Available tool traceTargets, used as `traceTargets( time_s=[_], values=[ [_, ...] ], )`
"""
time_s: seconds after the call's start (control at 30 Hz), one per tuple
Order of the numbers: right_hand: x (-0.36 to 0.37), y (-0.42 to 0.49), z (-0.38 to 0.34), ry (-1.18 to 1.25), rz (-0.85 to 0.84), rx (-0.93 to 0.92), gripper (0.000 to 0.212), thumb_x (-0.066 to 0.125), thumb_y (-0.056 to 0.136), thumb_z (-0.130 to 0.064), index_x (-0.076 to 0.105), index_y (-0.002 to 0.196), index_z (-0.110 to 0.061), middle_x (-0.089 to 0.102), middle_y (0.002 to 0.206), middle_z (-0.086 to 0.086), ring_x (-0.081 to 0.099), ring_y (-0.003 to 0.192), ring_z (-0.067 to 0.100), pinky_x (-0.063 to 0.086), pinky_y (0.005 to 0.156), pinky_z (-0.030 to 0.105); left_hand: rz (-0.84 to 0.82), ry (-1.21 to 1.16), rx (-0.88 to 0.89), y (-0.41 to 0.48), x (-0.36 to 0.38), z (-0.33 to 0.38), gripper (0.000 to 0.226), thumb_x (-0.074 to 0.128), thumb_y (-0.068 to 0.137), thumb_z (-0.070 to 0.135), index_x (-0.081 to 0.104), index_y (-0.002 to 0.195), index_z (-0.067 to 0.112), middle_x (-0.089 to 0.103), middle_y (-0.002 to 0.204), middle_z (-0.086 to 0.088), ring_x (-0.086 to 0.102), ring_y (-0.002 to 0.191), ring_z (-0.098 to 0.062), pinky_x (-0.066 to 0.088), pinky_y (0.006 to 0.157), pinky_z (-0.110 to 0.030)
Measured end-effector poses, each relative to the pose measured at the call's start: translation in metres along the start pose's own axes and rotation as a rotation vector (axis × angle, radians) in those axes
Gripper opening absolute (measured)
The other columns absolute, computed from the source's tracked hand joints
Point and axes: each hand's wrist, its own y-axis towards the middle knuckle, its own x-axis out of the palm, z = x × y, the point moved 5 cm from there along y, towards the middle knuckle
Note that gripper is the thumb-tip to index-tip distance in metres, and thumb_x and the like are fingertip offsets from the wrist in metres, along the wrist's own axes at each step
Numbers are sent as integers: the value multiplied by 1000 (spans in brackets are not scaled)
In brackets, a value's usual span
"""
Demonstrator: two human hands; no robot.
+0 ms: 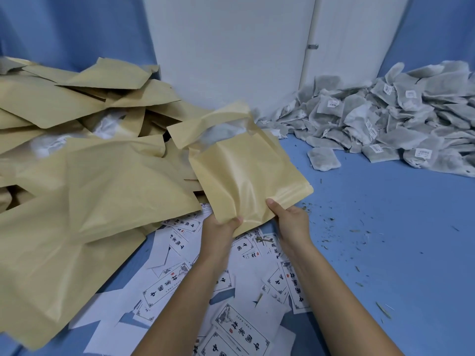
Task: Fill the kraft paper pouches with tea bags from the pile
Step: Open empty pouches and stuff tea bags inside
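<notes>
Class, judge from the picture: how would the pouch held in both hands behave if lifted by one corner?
Probably floppy: the pouch creases and buckles where the left hand and right hand pinch its near edge. Likely light, since simple pinches at one edge carry it. Its glossy sheen suggests it may be somewhat slippery.

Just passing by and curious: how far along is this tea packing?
Done: many kraft pouches lie heaped at left, some showing white bags through their windows. In hand: the left hand and right hand grip the held pouch, bags visible inside. Left to do: a big tea bag pile sits at right.
</notes>
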Motion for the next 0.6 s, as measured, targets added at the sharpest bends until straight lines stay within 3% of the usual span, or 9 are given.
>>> traceTargets(
  time_s=[0.1,0.2,0.33,0.4,0.5,0.53,0.6],
  values=[
    [6,-5,2,-11,-62,42,24,76,79,-14,55,74,-3,63,86,18,58,79,27,48,84,39,5,-1,11,1,-1,1,24,66,83,-2,68,96,18,74,94,0,67,98,-24,47,98,-47],
    [8,-9,5,-59,-53,31,30,76,79,-14,60,53,-12,71,83,14,65,80,29,51,85,40,-1,8,22,1,0,0,24,66,82,-2,68,98,16,74,95,-2,67,97,-25,47,97,-47],
    [8,-10,4,-59,-30,13,55,75,80,-13,52,31,-19,66,62,2,62,67,22,51,69,32,11,9,29,0,1,0,23,66,83,-1,67,97,17,74,94,-3,67,97,-25,48,97,-46],
    [10,-12,4,-28,-79,40,49,73,81,-11,53,37,-19,67,62,5,66,64,20,52,64,26,19,1,36,1,0,0,22,66,83,-1,68,95,17,74,92,-3,68,95,-26,48,96,-47],
    [12,-16,4,-51,-90,55,18,74,80,-10,65,74,4,72,84,18,69,75,27,57,71,32,16,-3,45,0,1,0,21,66,83,-1,68,93,17,75,91,-2,68,95,-25,48,97,-47],
    [11,-16,4,-64,-74,54,19,75,79,-11,65,77,5,71,84,19,67,74,28,57,71,34,13,-6,45,-1,1,0,22,66,83,-1,68,94,17,74,92,-3,68,96,-26,47,98,-47],
    [10,-17,3,-70,-40,40,25,76,78,-13,63,58,-6,67,74,16,60,63,24,54,59,29,11,-17,41,-1,2,-1,21,65,83,-1,68,95,17,74,95,-5,67,98,-27,46,99,-48]
  ],
)
